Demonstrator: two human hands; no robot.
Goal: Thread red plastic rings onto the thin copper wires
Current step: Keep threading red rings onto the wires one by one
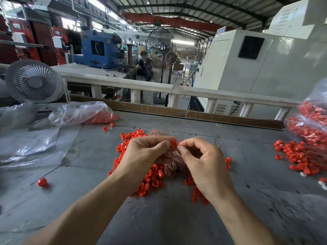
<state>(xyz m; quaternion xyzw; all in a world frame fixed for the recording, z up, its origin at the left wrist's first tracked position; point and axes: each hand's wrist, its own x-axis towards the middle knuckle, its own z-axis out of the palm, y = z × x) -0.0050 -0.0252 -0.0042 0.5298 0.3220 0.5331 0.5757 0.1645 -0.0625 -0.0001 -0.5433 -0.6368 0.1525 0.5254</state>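
- pinched between left thumb and forefinger of the left hand [145, 152]: one red ring [174, 143], its open bore seemingly turned toward 3 o'clock, at the right hand [203, 161].
- right hand's thumb and forefinger tips pressed together just at 3 o'clock of the ring, almost touching it; presumably clamped on a single wire end, though the strand itself too thin to make out.
- judged next: feeding that wire leftward, along a 3-to-9 o'clock line, through the ring's hole; both hands equally close, the gap between them nearly nil.
- directly beneath the hands, at 6 o'clock of the held ring: a bundle of thin copper wires [172, 163], running roughly 12 to 6 o'clock, lying on a heap of loose red rings [152, 181].
- grey worktable [177, 218] under everything; a second scatter of rings [297, 156] well off at 3 o'clock, one stray ring [42, 182] at 8 o'clock.
- clear plastic bag [79, 112] with red rings at 10 o'clock; another bulging bag [311, 121] at 2 o'clock.
- small grey fan [33, 81] at far 10 o'clock, a tall pedestal fan [163, 55] at 12 o'clock past the white railing [159, 88], in a factory hall with machines.
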